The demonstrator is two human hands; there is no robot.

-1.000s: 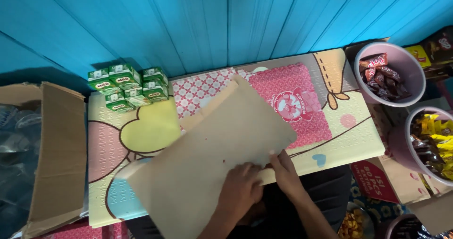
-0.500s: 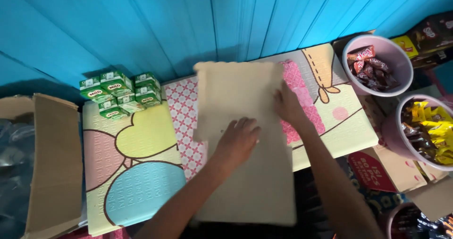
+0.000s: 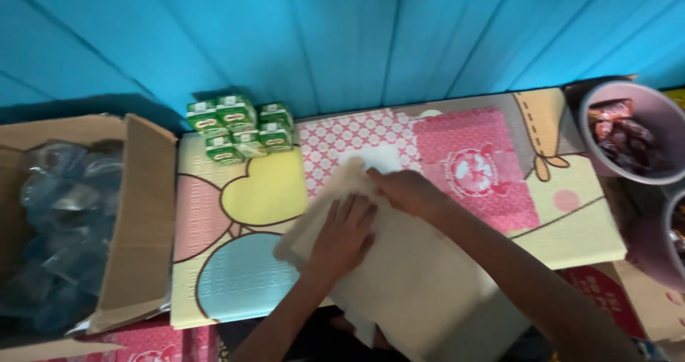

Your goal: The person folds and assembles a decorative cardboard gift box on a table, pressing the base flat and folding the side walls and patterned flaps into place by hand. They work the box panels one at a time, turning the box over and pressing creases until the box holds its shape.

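A large beige cardboard sheet point(image 3: 421, 276) lies tilted across the front of a colourful patterned table mat point(image 3: 250, 198). My left hand point(image 3: 342, 235) presses flat on the sheet's upper left part, fingers spread. My right hand point(image 3: 407, 190) grips the sheet's far corner, fingers curled over its edge. Several small green drink cartons point(image 3: 239, 128) stand in a cluster at the mat's back left, apart from both hands.
An open cardboard box point(image 3: 135, 219) holding plastic-wrapped things point(image 3: 57, 226) sits at the left. A mauve bowl point(image 3: 628, 130) of wrapped sweets stands at the right, a second bowl point(image 3: 667, 240) below it. A blue plank wall point(image 3: 342, 33) runs behind.
The cardboard sheet has swung from upright in the middle to a tilt toward the lower right. Both hands moved with it, now close together at its upper left corner.
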